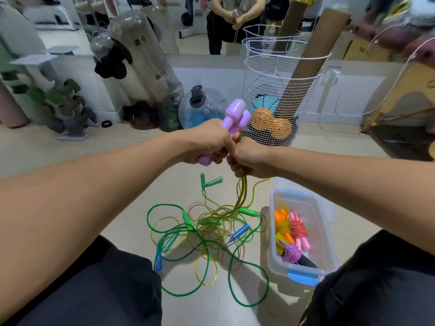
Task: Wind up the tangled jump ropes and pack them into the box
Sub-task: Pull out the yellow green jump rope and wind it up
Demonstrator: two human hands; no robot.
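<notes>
My left hand [207, 142] grips two purple jump-rope handles [235, 116] upright, their tops sticking out above my fist. Right beside it, my right hand [247, 158] grips several strands of yellow-green rope [242, 191] that hang down to the floor. Below lies a tangle of green and yellow ropes [207, 234] with green handles [213, 182] and blue handles [239, 232]. A clear plastic box [329, 245] with blue clips stands to the right of the tangle. Inside it lie wound orange [283, 224], pink [299, 230] and purple [292, 251] rope bundles.
A white wire basket [263, 90] with balls and cardboard tubes stands behind my hands. Large clear bottles [146, 57] and a blue water jug [200, 109] line the mirrored wall at left. A wooden frame [397, 95] leans at right. My dark-trousered knees flank the tangle.
</notes>
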